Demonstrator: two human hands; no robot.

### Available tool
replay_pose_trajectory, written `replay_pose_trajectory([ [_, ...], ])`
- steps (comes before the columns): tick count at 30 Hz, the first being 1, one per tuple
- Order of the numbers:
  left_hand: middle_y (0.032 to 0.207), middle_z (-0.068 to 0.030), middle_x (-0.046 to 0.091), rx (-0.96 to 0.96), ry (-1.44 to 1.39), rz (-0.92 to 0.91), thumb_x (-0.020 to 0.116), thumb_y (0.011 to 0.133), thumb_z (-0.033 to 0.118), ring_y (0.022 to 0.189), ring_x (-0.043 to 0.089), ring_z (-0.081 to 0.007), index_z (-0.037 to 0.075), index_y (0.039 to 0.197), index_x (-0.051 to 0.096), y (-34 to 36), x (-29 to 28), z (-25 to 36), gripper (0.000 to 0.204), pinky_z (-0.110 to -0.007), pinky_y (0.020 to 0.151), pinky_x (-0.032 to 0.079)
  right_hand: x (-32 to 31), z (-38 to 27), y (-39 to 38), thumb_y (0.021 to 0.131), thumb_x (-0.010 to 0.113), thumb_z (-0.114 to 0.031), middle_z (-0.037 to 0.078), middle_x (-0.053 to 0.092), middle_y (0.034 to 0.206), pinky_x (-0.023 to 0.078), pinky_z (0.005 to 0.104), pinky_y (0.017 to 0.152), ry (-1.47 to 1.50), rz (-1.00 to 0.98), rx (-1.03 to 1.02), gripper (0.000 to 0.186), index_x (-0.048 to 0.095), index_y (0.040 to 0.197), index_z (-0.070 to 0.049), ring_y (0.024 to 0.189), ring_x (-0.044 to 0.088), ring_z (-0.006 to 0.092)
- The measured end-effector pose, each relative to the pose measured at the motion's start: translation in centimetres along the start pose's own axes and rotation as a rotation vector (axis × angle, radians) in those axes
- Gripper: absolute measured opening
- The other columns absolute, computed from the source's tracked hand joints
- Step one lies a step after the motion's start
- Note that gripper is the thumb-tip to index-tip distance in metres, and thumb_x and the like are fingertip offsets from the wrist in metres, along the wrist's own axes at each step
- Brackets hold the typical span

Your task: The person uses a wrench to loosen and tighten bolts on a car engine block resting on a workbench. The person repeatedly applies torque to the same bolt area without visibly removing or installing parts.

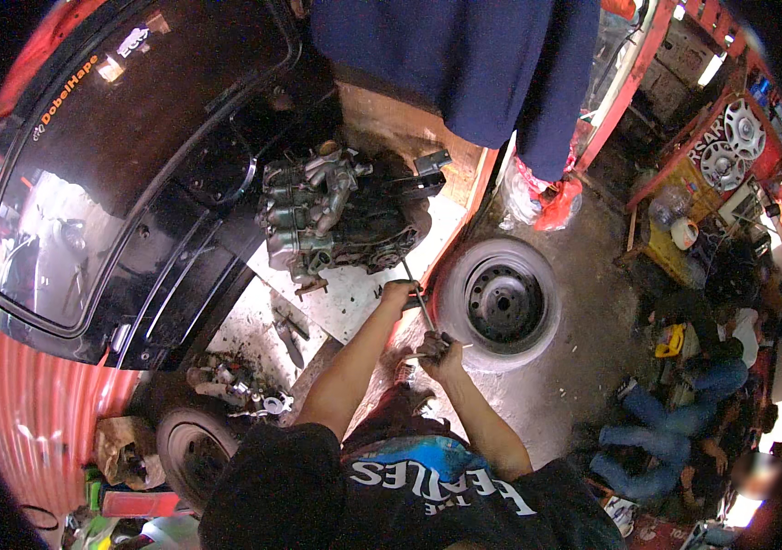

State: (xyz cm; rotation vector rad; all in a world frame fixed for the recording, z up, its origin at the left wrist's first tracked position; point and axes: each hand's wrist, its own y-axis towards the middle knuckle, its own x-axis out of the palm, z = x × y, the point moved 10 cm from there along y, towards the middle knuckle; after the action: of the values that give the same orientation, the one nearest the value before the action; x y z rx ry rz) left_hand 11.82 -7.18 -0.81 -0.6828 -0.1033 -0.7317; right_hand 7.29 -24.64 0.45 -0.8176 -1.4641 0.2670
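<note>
A greasy metal engine [336, 215] rests on a white-topped surface [354, 302] in front of me, its ports and manifold upward. A long T-handle wrench [425, 313] reaches from the engine's near right side back toward my body. My right hand [439, 356] is closed around its crossbar, whose pale end sticks out to the right. Farther along, my left hand [399, 292] is closed at the shaft, close to the engine. The wrench's far tip meets the lower part of the engine, where the exact contact is too small to make out.
A wheel with tyre [505, 301] lies flat at my right. Left stands a dark vehicle door [134, 229]; below it are loose metal parts [235, 390] and another wheel [194, 454]. Dark blue cloth [446, 64] hangs ahead. A person in jeans [661, 431] is low at the right.
</note>
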Motion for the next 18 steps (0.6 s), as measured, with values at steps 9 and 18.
replay_pose_trajectory([
  [9, 0.085, -0.0176, 0.067, -0.039, 0.035, 0.062, 0.062, 0.085, 0.005, 0.065, 0.068, -0.0295, -0.009, 0.093, 0.061, 0.1, 0.7, -0.2, 0.016, -0.04, 0.056, 0.061, 2.7, -10.5, -12.0, 0.088, 0.058, -0.032, 0.027, 0.039, 0.132, 0.034, 0.0471, 0.103, -1.245, 0.448, -1.077, 0.074, 0.022, 0.138, 0.01, 0.118, 0.044, 0.0387],
  [18, 0.08, -0.0167, 0.066, -0.049, -0.012, 0.125, 0.063, 0.084, 0.003, 0.064, 0.066, -0.0256, -0.009, 0.087, 0.062, -0.5, 0.9, 0.0, 0.012, -0.038, 0.055, 0.06, 8.1, -5.0, -6.7, 0.081, 0.066, -0.032, 0.026, 0.063, 0.105, 0.044, 0.0485, 0.09, -2.352, 0.319, -0.734, 0.055, 0.05, 0.115, 0.008, 0.102, 0.06, 0.0434],
])
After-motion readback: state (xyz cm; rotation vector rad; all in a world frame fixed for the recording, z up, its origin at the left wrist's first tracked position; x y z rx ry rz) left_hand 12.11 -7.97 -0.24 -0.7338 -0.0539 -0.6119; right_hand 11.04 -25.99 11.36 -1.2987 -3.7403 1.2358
